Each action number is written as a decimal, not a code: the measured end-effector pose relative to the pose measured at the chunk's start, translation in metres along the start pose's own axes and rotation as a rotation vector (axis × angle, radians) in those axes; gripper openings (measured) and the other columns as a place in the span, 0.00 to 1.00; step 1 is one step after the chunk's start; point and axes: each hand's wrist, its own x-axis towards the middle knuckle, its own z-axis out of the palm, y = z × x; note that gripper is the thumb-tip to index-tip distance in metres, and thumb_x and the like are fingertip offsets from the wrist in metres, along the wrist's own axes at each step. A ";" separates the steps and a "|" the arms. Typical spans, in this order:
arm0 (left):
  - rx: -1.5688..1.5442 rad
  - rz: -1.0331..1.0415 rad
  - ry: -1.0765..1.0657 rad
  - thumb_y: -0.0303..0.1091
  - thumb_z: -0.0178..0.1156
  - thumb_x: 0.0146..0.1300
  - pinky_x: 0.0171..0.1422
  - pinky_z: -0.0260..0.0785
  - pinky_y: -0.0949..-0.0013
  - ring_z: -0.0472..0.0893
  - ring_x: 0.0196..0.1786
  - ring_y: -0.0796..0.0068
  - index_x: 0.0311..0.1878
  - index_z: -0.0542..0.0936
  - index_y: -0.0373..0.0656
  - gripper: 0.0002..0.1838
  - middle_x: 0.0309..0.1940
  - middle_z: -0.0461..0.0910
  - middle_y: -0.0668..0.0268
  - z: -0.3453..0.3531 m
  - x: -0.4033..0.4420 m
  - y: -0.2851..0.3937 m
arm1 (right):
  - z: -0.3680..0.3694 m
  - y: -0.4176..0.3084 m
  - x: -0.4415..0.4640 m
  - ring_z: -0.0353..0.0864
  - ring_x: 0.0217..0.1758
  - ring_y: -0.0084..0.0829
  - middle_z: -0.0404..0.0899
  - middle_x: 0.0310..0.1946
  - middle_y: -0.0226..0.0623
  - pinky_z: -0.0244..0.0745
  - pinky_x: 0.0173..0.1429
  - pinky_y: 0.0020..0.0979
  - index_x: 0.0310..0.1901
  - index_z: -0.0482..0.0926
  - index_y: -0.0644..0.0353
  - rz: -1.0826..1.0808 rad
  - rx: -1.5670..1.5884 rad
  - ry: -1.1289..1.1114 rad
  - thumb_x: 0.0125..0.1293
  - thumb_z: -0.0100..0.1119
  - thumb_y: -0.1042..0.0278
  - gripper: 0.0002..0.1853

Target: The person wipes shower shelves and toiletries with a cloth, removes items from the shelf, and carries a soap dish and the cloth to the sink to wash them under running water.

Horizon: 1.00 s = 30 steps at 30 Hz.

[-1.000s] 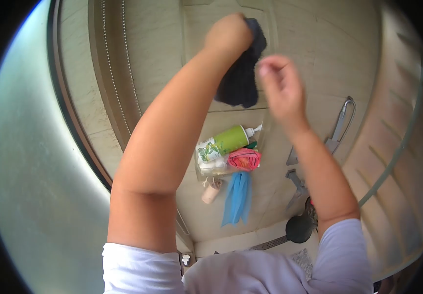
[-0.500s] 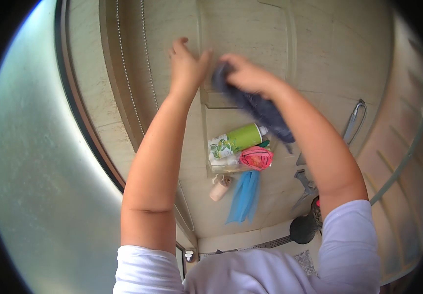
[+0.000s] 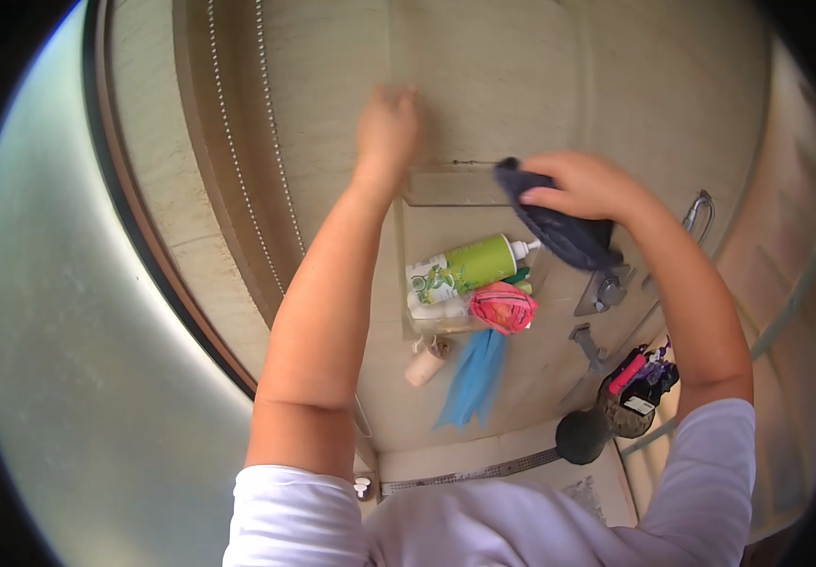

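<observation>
My right hand (image 3: 583,184) grips a dark blue cloth (image 3: 569,231), which hangs down to the right of the wall shelf. Up against the tiled wall, my left hand (image 3: 391,132) is raised near a faint vertical edge; its fingers are blurred, and whether they hold anything does not show. Below the hands, a green and white pump bottle (image 3: 474,266) lies on its side in a clear shelf (image 3: 424,327). Beside it is a pink crumpled item (image 3: 504,308). A blue mesh cloth (image 3: 472,378) hangs underneath, next to a small beige roll (image 3: 424,364).
Beaded chains (image 3: 271,123) hang along the window frame at left. A metal wall fixture (image 3: 607,291) and a bracket (image 3: 586,345) are at right, above a bag of dark and pink items (image 3: 640,383). A round dark object (image 3: 582,437) is lower down, by a drain strip (image 3: 484,471).
The dark cloth passed from my left hand to my right hand, which has since moved right and down with it. My left hand's fingers were spread half a second ago and now look more closed.
</observation>
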 end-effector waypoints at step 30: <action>-0.105 -0.277 -0.050 0.41 0.50 0.67 0.17 0.54 0.73 0.60 0.14 0.82 0.32 0.69 0.43 0.12 0.12 0.61 0.76 -0.010 -0.015 0.052 | 0.004 0.072 -0.083 0.74 0.48 0.31 0.75 0.45 0.39 0.71 0.52 0.32 0.49 0.70 0.64 0.376 0.547 1.091 0.68 0.44 0.66 0.13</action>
